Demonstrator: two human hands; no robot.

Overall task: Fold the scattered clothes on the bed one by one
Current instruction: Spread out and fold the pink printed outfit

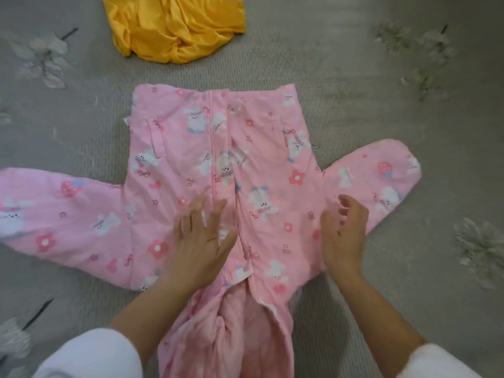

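The pink jacket [261, 148] is lying flat on the bed [354, 77], front up, its body running away from the person and its sleeves pointing out sideways. The left hand [201, 236] is pressing with straight fingers on the middle zip line. The right hand [343, 233], fingers loosely bent and holding nothing, is just beside the right-side sleeve [381, 181], so it is probably the nearer one to fold this sleeve inward
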